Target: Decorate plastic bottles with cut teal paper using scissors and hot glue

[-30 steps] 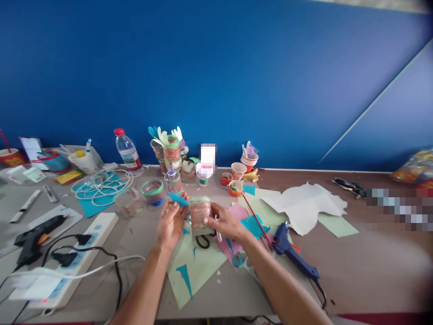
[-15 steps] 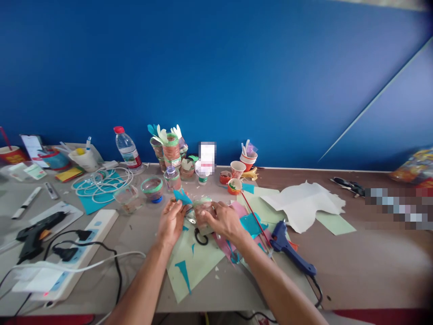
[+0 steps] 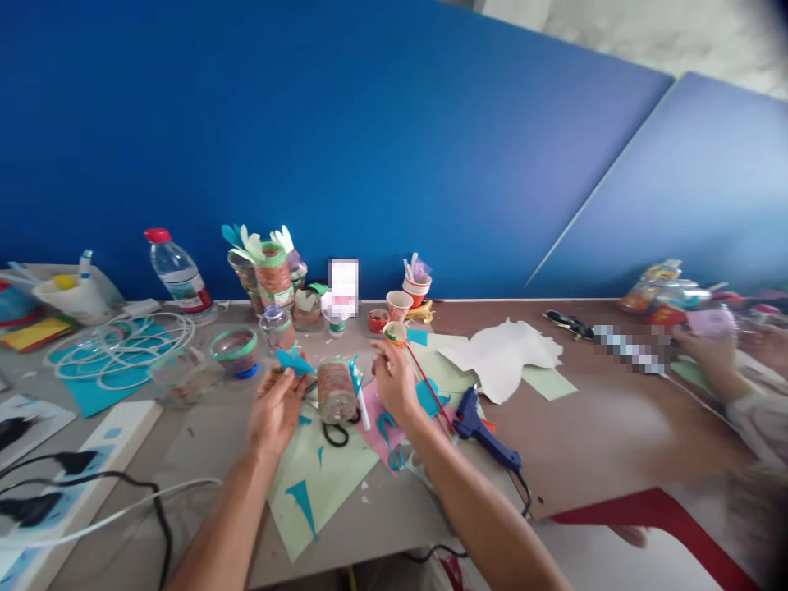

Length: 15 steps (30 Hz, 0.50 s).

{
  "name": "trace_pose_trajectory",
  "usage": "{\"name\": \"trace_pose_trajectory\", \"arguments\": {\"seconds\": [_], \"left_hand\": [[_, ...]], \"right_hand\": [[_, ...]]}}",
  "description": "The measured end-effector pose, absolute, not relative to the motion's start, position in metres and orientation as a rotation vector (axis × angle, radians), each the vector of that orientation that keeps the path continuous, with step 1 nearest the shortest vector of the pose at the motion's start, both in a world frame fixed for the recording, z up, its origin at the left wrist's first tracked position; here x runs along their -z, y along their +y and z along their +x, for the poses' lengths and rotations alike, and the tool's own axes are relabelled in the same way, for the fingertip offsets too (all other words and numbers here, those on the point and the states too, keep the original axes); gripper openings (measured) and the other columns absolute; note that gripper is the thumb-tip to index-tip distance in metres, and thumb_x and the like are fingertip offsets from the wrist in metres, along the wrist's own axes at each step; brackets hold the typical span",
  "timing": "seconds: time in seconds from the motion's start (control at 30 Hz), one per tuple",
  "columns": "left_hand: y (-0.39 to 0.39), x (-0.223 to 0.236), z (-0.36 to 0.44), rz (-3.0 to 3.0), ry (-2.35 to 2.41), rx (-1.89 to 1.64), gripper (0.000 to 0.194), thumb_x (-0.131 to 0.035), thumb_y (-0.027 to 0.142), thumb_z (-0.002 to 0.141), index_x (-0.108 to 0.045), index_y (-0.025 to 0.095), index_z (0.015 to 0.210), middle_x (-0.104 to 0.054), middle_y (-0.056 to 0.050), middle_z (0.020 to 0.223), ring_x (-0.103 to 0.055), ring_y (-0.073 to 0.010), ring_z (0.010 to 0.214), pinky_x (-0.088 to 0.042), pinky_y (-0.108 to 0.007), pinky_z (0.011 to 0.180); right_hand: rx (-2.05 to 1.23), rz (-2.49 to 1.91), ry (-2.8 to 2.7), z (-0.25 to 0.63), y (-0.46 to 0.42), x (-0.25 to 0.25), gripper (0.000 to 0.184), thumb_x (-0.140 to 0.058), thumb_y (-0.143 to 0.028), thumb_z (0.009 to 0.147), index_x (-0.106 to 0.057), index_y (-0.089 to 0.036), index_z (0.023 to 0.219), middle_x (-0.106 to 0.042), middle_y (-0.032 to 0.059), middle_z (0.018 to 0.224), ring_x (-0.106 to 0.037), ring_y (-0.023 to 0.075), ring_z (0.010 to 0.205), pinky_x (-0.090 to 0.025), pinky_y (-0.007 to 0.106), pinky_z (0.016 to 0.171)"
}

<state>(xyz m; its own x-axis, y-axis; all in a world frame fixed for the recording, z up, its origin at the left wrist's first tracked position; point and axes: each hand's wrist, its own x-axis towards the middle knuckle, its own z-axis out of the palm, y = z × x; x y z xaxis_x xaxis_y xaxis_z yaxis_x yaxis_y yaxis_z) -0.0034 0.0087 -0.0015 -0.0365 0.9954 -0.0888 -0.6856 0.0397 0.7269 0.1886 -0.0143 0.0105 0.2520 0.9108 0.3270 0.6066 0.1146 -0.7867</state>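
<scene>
My left hand is closed on a piece of blue paper, which sticks up past the fingertips. Just to its right is a clear jar with a brown wrapped band, over scissors whose black handle shows below it. My right hand is apart from the jar, fingers stretched towards a small orange paper cup; nothing shows in it. A white pen lies between the jar and my right hand, on pink paper.
A blue glue gun lies right of my right arm, near white paper. Decorated jars and a water bottle stand along the wall. A power strip lies left. At far right is another person's hand.
My right hand has let go of the jar and moved away to its right. My left hand still holds the blue paper. The view has turned right, bringing another person's hands in.
</scene>
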Motion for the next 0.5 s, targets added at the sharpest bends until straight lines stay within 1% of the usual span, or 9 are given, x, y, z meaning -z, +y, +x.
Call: {"name": "trace_pose_trajectory", "arguments": {"seconds": [0.1, 0.13, 0.2, 0.27, 0.33, 0.37, 0.4, 0.47, 0.5], "left_hand": [[0.01, 0.003, -0.005, 0.567, 0.677, -1.452, 0.024, -0.083, 0.024, 0.057, -0.064, 0.027, 0.07, -0.073, 0.002, 0.087, -0.067, -0.0185, 0.091, -0.053, -0.032, 0.079], [0.01, 0.003, -0.005, 0.575, 0.658, -1.443, 0.024, -0.083, 0.024, 0.057, -0.064, 0.027, 0.07, -0.073, 0.002, 0.085, -0.067, -0.018, 0.091, -0.053, -0.031, 0.08], [0.01, 0.005, -0.006, 0.587, 0.627, -1.435, 0.023, -0.083, 0.023, 0.058, -0.063, 0.027, 0.07, -0.073, 0.003, 0.082, -0.067, -0.0169, 0.089, -0.053, -0.03, 0.08], [0.011, 0.007, -0.007, 0.587, 0.611, -1.431, 0.022, -0.082, 0.022, 0.061, -0.063, 0.027, 0.071, -0.072, 0.003, 0.081, -0.067, -0.0161, 0.087, -0.053, -0.029, 0.079], [0.013, 0.01, -0.007, 0.567, 0.612, -1.441, 0.023, -0.081, 0.023, 0.062, -0.062, 0.025, 0.073, -0.072, 0.002, 0.08, -0.067, -0.0156, 0.081, -0.053, -0.029, 0.076], [0.013, 0.012, -0.007, 0.549, 0.617, -1.452, 0.024, -0.082, 0.023, 0.061, -0.061, 0.024, 0.073, -0.071, 0.002, 0.078, -0.067, -0.0154, 0.077, -0.053, -0.029, 0.074], [0.014, 0.013, -0.007, 0.533, 0.621, -1.46, 0.025, -0.082, 0.023, 0.06, -0.061, 0.023, 0.074, -0.07, 0.002, 0.076, -0.067, -0.015, 0.073, -0.053, -0.029, 0.071], [0.015, 0.016, -0.006, 0.509, 0.636, -1.457, 0.028, -0.082, 0.023, 0.058, -0.059, 0.022, 0.074, -0.07, 0.002, 0.074, -0.066, -0.0147, 0.07, -0.053, -0.029, 0.069], [0.015, 0.017, -0.006, 0.503, 0.643, -1.442, 0.029, -0.082, 0.024, 0.057, -0.059, 0.021, 0.074, -0.069, 0.003, 0.073, -0.066, -0.0144, 0.07, -0.052, -0.028, 0.069]], "right_hand": [[-0.458, -1.53, -1.468, 0.185, -0.017, -0.016, 0.03, -0.042, -0.029, 0.089, -0.068, -0.017, 0.099, -0.069, 0.0059, 0.092, -0.06, 0.0187, 0.083, -0.046, 0.028, 0.077], [-0.476, -1.502, -1.488, 0.183, -0.019, -0.019, 0.031, -0.043, -0.033, 0.09, -0.069, -0.016, 0.091, -0.067, 0.0047, 0.083, -0.059, 0.0174, 0.076, -0.045, 0.027, 0.07], [-0.519, -1.443, -1.553, 0.18, -0.025, -0.025, 0.038, -0.043, -0.04, 0.091, -0.068, -0.015, 0.076, -0.06, 0.0016, 0.065, -0.053, 0.0143, 0.061, -0.039, 0.024, 0.058], [-0.557, -1.401, -1.621, 0.18, -0.032, -0.035, 0.041, -0.043, -0.043, 0.091, -0.066, -0.014, 0.071, -0.055, -0.0001, 0.059, -0.048, 0.0125, 0.056, -0.035, 0.024, 0.053], [-0.546, -1.401, -1.648, 0.185, -0.043, -0.047, 0.033, -0.048, -0.04, 0.089, -0.068, -0.015, 0.081, -0.059, 0.0004, 0.065, -0.052, 0.0133, 0.06, -0.038, 0.024, 0.056], [-0.518, -1.428, -1.649, 0.19, -0.05, -0.053, 0.027, -0.052, -0.037, 0.087, -0.069, -0.016, 0.091, -0.062, 0.0014, 0.071, -0.055, 0.0145, 0.065, -0.042, 0.025, 0.061], [-0.48, -1.459, -1.657, 0.198, -0.058, -0.057, 0.026, -0.054, -0.035, 0.085, -0.068, -0.017, 0.1, -0.064, 0.0024, 0.076, -0.058, 0.0161, 0.071, -0.045, 0.027, 0.067], [-0.403, -1.539, -1.715, 0.219, -0.077, -0.06, 0.034, -0.056, -0.032, 0.083, -0.063, -0.02, 0.114, -0.065, 0.0054, 0.093, -0.061, 0.0191, 0.085, -0.047, 0.031, 0.078], [-0.374, -1.606, -1.715, 0.233, -0.088, -0.058, 0.038, -0.056, -0.033, 0.082, -0.06, -0.022, 0.118, -0.063, 0.0067, 0.102, -0.061, 0.0203, 0.09, -0.047, 0.032, 0.081]]}}
